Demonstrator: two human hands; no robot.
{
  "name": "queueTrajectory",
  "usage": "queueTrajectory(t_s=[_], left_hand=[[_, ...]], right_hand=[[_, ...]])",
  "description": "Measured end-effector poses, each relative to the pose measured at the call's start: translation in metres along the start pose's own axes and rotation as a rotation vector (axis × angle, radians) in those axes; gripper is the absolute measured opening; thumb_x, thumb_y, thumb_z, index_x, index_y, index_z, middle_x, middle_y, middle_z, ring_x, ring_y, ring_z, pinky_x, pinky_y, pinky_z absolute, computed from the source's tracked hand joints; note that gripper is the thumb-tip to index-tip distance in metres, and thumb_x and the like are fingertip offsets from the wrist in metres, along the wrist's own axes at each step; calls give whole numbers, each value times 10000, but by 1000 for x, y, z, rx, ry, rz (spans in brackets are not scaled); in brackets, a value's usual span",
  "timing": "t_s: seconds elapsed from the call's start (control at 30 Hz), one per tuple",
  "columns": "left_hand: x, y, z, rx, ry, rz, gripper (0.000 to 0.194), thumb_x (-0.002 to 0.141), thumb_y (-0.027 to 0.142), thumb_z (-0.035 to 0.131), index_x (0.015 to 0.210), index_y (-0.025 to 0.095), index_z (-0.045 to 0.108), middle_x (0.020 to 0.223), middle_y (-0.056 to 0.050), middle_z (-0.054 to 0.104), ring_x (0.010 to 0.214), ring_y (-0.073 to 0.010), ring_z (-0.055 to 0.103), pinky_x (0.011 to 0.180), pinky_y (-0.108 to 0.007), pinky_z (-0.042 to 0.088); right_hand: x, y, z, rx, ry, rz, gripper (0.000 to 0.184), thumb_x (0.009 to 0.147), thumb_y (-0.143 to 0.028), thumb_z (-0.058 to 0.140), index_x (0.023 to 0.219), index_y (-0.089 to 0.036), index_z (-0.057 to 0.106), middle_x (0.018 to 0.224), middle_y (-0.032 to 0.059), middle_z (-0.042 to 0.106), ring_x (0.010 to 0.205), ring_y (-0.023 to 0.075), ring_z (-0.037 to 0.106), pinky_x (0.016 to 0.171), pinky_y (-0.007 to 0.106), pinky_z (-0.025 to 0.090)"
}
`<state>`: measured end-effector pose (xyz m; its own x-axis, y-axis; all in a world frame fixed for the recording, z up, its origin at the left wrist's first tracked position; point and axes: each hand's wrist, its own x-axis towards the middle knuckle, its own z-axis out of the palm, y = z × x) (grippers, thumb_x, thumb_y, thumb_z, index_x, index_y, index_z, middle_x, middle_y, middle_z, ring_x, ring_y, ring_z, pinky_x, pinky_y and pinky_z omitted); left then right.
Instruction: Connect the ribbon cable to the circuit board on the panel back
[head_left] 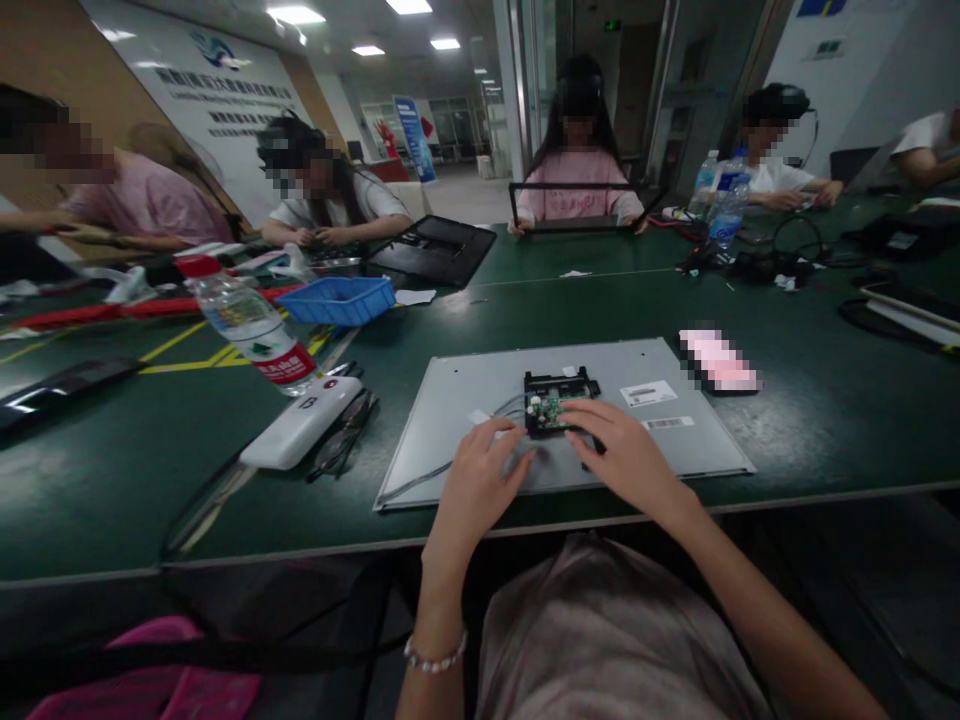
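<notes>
Head view: the circuit board (551,408) on the grey panel (457,395) looks light, stiff and fragile, best held by its edges; the right hand (637,460) reaches it, grip unclear, the left hand (476,480) loosely open beside it.

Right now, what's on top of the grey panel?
On the grey panel: circuit board in black frame, wires, white labels. Right hand covers part of the board; can't see under it.

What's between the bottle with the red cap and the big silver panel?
A white gadget and some dark folded glasses lie there, in the head view.
</notes>
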<state>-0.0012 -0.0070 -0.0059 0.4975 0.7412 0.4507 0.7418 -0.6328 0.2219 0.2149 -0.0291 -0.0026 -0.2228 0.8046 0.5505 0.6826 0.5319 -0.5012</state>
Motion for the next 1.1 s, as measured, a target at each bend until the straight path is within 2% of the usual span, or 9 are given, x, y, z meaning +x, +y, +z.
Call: queueTrajectory(t_s=[0.1,0.2,0.37,0.57,0.7,0.83,0.97,1.1], left_hand=[[-2,1,-1,16,-55,22,279,870,269,579,1141,202,579,1169,-85,576,1090,-243,537,954,-412,435],[-1,0,0,54,-72,3,271,864,253,587,1129,198,588,1137,-78,599,1053,-237,552,924,-399,447],[4,-1,3,142,-100,-1,184,905,208,501,1043,198,621,1010,-62,649,940,-216,595,835,-358,467],[8,-2,0,202,-92,-23,180,912,191,469,976,199,637,954,-59,663,893,-216,603,800,-349,473],[6,-1,-1,172,-42,-56,172,902,250,510,1018,205,628,1020,-67,653,954,-228,594,856,-365,471],[5,1,2,129,-79,-85,227,876,288,559,1081,205,608,1093,-73,636,1019,-245,578,895,-394,469],[7,1,4,104,-85,-104,236,876,235,543,1102,199,598,1111,-78,628,1028,-236,582,912,-387,475],[8,-2,5,92,-76,-122,189,876,155,502,1007,189,634,1036,-68,649,984,-222,599,898,-364,488]], right_hand=[[0,36,-27,-96,-89,64,309,862,-189,518,1158,-192,608,1233,89,601,1143,219,552,1012,407,428],[3,60,-42,-150,-208,63,353,820,-188,564,1172,-191,595,1180,85,625,1103,224,570,973,398,447],[9,60,-39,-242,-314,43,217,850,-233,565,1049,-203,647,1093,63,661,1001,212,607,874,345,475],[8,57,-29,-420,-296,36,207,917,-197,477,985,-194,672,992,67,689,954,205,617,829,324,465],[6,69,-36,-541,-236,51,227,916,-155,461,986,-166,677,1024,105,687,984,226,610,846,335,454],[3,82,-45,-645,-179,106,241,917,-146,445,969,-139,680,1035,135,682,998,252,604,844,356,454],[-4,90,-43,-626,-203,186,256,924,-185,429,988,-147,674,1011,130,689,975,246,620,801,346,469],[-9,92,-39,-546,-174,237,242,898,-207,460,1008,-174,672,1057,106,688,992,234,623,826,341,473]])
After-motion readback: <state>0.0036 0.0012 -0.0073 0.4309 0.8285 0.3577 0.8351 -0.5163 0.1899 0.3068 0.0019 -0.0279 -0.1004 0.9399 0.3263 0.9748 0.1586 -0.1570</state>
